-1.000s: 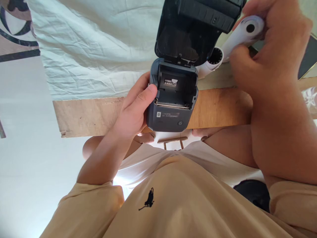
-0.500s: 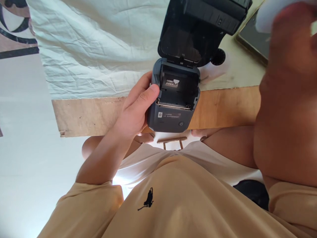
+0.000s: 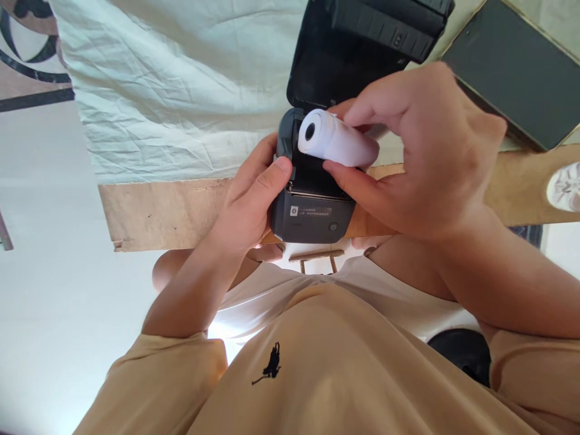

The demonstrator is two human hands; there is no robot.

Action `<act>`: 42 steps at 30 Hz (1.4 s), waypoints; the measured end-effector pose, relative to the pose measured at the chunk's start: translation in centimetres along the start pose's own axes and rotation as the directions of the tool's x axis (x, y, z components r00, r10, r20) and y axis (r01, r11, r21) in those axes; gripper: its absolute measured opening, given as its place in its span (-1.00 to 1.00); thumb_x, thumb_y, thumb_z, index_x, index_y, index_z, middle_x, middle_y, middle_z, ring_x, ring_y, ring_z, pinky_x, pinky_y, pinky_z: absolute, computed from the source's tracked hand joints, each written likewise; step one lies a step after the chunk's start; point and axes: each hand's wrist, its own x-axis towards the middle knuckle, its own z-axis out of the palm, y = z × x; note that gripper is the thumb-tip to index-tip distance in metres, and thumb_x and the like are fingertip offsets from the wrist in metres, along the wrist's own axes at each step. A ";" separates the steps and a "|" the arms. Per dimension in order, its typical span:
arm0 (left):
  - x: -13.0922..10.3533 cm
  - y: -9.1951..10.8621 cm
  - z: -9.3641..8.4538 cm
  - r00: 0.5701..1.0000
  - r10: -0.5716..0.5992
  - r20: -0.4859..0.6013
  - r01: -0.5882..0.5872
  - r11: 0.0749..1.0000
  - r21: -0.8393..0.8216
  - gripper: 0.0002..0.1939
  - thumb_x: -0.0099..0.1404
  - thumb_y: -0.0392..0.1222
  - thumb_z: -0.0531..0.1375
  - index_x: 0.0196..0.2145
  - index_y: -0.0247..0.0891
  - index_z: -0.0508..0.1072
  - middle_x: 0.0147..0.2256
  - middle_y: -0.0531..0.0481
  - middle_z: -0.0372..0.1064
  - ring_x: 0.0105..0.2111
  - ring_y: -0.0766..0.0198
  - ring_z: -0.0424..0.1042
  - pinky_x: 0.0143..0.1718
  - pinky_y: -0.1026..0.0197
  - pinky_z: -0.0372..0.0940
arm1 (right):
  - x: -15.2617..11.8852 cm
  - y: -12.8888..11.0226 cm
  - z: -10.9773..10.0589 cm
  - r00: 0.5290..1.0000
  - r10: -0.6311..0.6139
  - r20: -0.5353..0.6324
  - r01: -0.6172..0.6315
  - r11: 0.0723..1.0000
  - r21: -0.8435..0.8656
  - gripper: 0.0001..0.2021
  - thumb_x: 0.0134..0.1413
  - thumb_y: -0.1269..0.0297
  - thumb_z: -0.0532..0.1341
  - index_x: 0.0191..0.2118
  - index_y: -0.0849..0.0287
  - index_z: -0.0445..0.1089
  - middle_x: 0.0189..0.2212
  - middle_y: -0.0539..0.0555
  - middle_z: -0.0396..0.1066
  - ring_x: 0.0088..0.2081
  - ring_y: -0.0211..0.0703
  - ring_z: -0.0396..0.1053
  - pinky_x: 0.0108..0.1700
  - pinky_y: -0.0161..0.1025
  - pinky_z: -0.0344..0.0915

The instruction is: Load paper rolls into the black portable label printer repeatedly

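Note:
My left hand (image 3: 254, 193) is closed around the left side of a dark grey label printer (image 3: 312, 220), its thumb pressed on the rim. The printer's black lid (image 3: 348, 54) is swung up and away from me. Between the thumb and fingers of my right hand (image 3: 421, 145) is a white paper roll (image 3: 338, 139) with a dark hole at its end. The roll is tilted over the printer's compartment, its left end at the opening; how deep it sits I cannot tell. My right fingers partly cover the compartment's right side.
A dark flat phone-like slab (image 3: 521, 72) lies at the right of the table. Pale green cloth (image 3: 181, 90) covers the tabletop, and its bare wooden edge (image 3: 163, 214) runs in front of me. A white shoe-like object (image 3: 566, 187) shows at the far right.
My right hand has come in from the upper right with the white roll, now over the printer's compartment. The left hand and printer have hardly moved.

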 end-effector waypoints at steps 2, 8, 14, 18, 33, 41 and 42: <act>-0.2 0.3 -0.1 0.999 0.012 0.042 -0.012 1.000 0.011 -0.45 0.54 0.36 0.41 0.08 -0.20 0.70 -0.35 0.00 0.69 -0.58 0.24 0.50 -0.33 0.08 0.57 | -0.2 -0.1 -0.4 0.999 -0.011 -0.031 0.010 0.999 -0.032 -0.80 0.56 0.29 0.21 0.14 0.05 0.54 -0.05 0.03 0.67 -0.01 -0.07 0.64 0.02 -0.11 0.38; -0.6 0.7 0.2 0.995 0.071 0.070 -0.062 0.992 -0.113 -0.55 0.44 0.27 0.56 -0.03 -0.17 0.78 -0.20 0.00 0.66 -0.35 0.29 0.47 -0.18 0.26 0.53 | -0.6 -0.3 -0.1 0.995 -0.083 -0.059 0.074 0.988 -0.138 -0.71 0.55 0.37 0.15 0.17 -0.02 0.54 -0.03 -0.07 0.71 0.03 -0.08 0.66 0.03 -0.10 0.39; -0.4 1.0 0.2 0.998 0.034 0.059 -0.032 0.999 -0.024 -0.57 0.42 0.27 0.56 -0.10 -0.15 0.76 -0.23 -0.01 0.57 -0.36 0.25 0.40 -0.26 0.25 0.44 | -0.3 0.0 0.5 0.998 0.004 0.066 0.003 0.995 -0.103 -0.67 0.67 0.20 0.11 -0.13 -0.01 0.61 0.09 -0.14 0.71 -0.05 -0.27 0.61 0.00 -0.11 0.27; -0.2 1.9 0.7 1.000 -0.015 -0.017 0.015 1.000 -0.015 -0.38 0.09 0.40 0.72 -0.21 -0.12 0.72 -0.32 0.05 0.50 -0.37 0.23 0.38 -0.25 0.20 0.47 | -0.3 -0.2 0.2 0.992 -0.128 0.014 0.129 0.986 -0.107 -0.53 0.67 0.15 0.03 -0.30 0.03 0.58 -0.25 -0.08 0.65 -0.22 -0.26 0.46 -0.09 -0.09 0.16; -0.1 2.3 -0.3 0.998 0.004 0.069 -0.017 0.981 0.195 -0.38 0.08 -0.05 0.71 0.02 -0.09 0.60 0.00 -0.01 0.71 -0.07 0.05 0.64 -0.05 0.03 0.56 | -1.6 0.5 0.7 0.900 -0.431 -0.066 0.434 0.874 0.216 -0.86 0.57 0.20 0.30 0.08 0.10 0.46 -0.08 -0.08 0.68 -0.14 -0.31 0.54 -0.01 -0.08 0.27; -0.1 2.2 1.3 0.990 0.139 0.026 -0.140 0.987 0.080 -0.19 0.31 0.18 0.64 0.38 -0.08 0.53 0.03 -0.13 0.68 0.21 -0.19 0.66 0.16 -0.08 0.60 | -1.6 0.7 0.8 0.894 -0.440 -0.087 0.447 0.858 0.254 -0.97 0.52 0.26 0.29 -0.06 0.05 0.48 -0.16 -0.17 0.67 -0.19 -0.39 0.55 -0.07 -0.10 0.27; 0.1 2.3 1.8 0.988 0.156 0.012 -0.156 0.986 0.064 -0.14 0.36 0.23 0.60 0.46 -0.05 0.48 0.05 -0.15 0.67 0.25 -0.22 0.65 0.17 -0.11 0.61 | -1.5 0.5 0.7 0.915 -0.394 -0.083 0.401 0.875 0.272 -0.93 0.54 0.24 0.27 -0.06 0.03 0.50 -0.18 -0.17 0.66 -0.23 -0.38 0.52 -0.07 -0.09 0.27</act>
